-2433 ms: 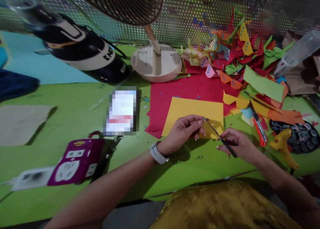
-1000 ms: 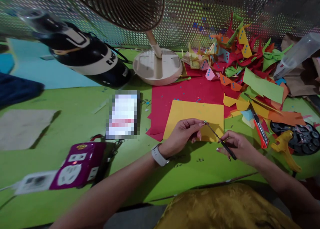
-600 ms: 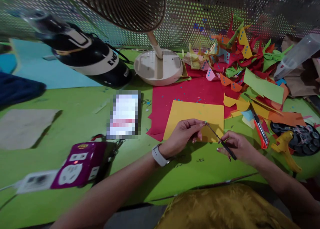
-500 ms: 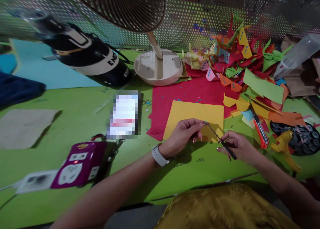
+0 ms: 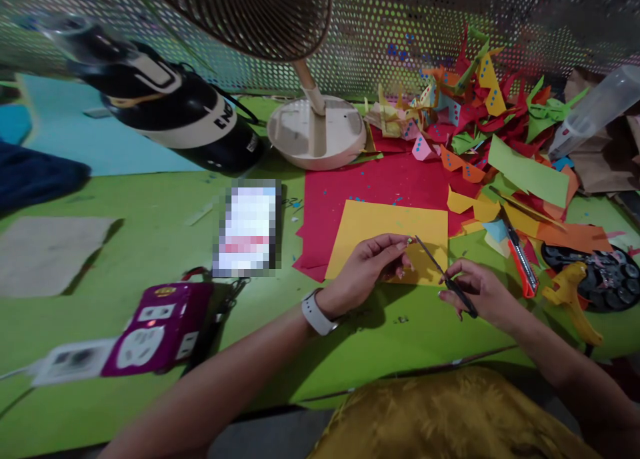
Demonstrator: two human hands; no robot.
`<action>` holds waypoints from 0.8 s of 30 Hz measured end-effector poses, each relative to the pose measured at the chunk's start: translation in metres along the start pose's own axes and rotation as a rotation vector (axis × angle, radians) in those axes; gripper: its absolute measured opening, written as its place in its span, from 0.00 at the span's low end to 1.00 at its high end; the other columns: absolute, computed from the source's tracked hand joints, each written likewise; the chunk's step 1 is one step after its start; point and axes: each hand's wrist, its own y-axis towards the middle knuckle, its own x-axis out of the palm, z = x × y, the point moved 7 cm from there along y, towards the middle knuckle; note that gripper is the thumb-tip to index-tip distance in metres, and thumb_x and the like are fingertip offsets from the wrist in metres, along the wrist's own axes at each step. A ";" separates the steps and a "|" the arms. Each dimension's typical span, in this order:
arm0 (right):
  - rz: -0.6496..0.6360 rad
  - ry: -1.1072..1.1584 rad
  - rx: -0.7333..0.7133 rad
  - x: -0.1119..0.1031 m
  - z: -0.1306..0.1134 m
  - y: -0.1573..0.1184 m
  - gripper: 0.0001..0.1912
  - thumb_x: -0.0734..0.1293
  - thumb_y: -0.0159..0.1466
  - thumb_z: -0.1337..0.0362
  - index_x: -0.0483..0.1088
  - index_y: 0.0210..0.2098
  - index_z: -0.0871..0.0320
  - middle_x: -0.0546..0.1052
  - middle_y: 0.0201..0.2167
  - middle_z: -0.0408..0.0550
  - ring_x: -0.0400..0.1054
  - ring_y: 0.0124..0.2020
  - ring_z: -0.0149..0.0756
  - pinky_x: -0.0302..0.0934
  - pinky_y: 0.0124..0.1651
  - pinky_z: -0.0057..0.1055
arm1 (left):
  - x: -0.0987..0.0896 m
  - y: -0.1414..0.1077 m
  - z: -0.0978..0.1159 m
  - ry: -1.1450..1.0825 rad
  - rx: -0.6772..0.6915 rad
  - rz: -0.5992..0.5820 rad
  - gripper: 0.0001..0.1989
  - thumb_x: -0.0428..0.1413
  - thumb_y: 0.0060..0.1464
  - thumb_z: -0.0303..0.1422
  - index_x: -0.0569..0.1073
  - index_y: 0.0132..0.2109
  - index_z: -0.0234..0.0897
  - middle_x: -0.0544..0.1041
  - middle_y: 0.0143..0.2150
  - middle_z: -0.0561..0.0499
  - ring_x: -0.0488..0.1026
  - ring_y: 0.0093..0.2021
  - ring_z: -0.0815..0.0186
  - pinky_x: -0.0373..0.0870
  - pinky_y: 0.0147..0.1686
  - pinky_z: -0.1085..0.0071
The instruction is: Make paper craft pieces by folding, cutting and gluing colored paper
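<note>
Over the yellow paper sheet (image 5: 345,235), my left hand (image 5: 367,269) is closed in a pinch. A tiny greenish bit shows at its thumb and fingertip, too small to name. My right hand (image 5: 475,289) is wrapped round the dark handles of a pair of scissors (image 5: 459,296). Their narrow blades point up and left, with the tip just right of my left fingertips and apart from them. Beneath the yellow sheet lies a larger red paper sheet (image 5: 375,179) dotted with small blue specks.
Behind stand a fan base (image 5: 295,135) and a black bottle (image 5: 185,112). Paper cut-outs (image 5: 450,112) pile up at back right. A utility knife (image 5: 523,265), yellow glue gun (image 5: 570,295) and black tray (image 5: 617,272) lie right; a phone (image 5: 250,225) and purple power strip (image 5: 160,325) left.
The scissor tip has drawn away from my left fingertips, slightly right and up. My right hand has shifted slightly right, while my left hand keeps its pinch.
</note>
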 end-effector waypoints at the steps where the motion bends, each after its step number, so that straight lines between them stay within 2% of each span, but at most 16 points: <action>1: -0.005 -0.005 0.005 0.000 0.000 0.000 0.27 0.81 0.44 0.53 0.64 0.33 0.55 0.68 0.18 0.32 0.61 0.18 0.24 0.59 0.21 0.24 | 0.000 0.000 0.001 -0.001 0.000 0.000 0.20 0.69 0.44 0.42 0.78 0.40 0.34 0.78 0.25 0.53 0.69 0.22 0.74 0.63 0.23 0.78; 9: -0.029 -0.040 -0.022 0.002 -0.001 -0.003 0.27 0.81 0.45 0.52 0.64 0.34 0.56 0.67 0.18 0.32 0.59 0.19 0.23 0.55 0.20 0.22 | 0.004 0.000 0.006 0.034 0.037 -0.030 0.24 0.69 0.43 0.45 0.79 0.43 0.34 0.78 0.26 0.53 0.69 0.21 0.75 0.61 0.21 0.79; 24: -0.040 -0.041 -0.034 -0.001 0.006 -0.001 0.27 0.80 0.47 0.50 0.64 0.34 0.55 0.67 0.18 0.32 0.57 0.18 0.22 0.53 0.20 0.22 | 0.002 0.001 0.004 0.123 0.061 -0.088 0.23 0.67 0.46 0.46 0.77 0.44 0.34 0.79 0.28 0.52 0.69 0.21 0.75 0.66 0.22 0.77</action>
